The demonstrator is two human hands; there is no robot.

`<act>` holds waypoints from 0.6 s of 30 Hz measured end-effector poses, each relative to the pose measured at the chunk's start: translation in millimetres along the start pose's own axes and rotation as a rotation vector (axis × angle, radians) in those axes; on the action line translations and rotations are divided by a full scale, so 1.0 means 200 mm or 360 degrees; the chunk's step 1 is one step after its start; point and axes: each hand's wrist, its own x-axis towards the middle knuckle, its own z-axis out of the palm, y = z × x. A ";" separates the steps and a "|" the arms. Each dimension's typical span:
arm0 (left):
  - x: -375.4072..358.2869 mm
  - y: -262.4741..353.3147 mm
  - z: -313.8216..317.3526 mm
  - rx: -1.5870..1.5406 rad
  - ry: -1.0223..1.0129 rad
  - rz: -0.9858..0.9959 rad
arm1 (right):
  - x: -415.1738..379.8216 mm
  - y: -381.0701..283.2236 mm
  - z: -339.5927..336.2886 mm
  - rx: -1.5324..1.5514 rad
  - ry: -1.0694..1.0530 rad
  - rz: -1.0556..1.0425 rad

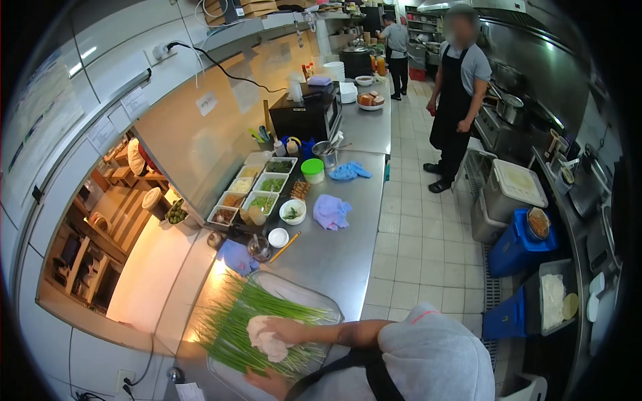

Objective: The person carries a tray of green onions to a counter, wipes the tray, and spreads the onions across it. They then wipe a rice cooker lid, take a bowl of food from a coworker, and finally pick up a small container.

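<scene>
A wide tray [326, 302] on the steel counter is covered with long, thin green chives [241, 321], their tips spilling over its left side. My right hand [286, 330] holds a pale, crumpled cloth [267, 338] against the chives near the middle of the tray. At the tray's lower edge, my left hand [269, 383] rests on the stalk ends, its fingers stretched out. Behind the tray are a folded bluish cloth [237, 256], a glass jar [258, 247], a small white bowl [278, 237] and a yellow pencil-like stick [285, 247].
Several containers of chopped food [261, 202] line the counter, near a green-lidded tub [312, 170], a lilac cloth [332, 212] and a blue cloth [350, 171]. A black microwave [306, 115] stands farther back. A co-worker [459, 93] stands in the aisle; blue bins [521, 244] are at the right.
</scene>
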 end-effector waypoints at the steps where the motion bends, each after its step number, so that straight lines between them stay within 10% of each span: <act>1: 0.01 -0.04 -0.02 -0.0071 0.0009 -0.0004 | 0.02 0.02 -0.02 0.0382 0.0094 -0.0033; 10: -0.04 -0.05 -0.25 0.0487 0.0205 0.0266 | -0.26 -0.38 -1.02 0.0146 0.0806 -0.0028; 18: 0.00 -0.02 -0.19 0.0329 0.0122 0.0222 | -0.39 0.11 -0.81 -0.1392 0.0489 0.0850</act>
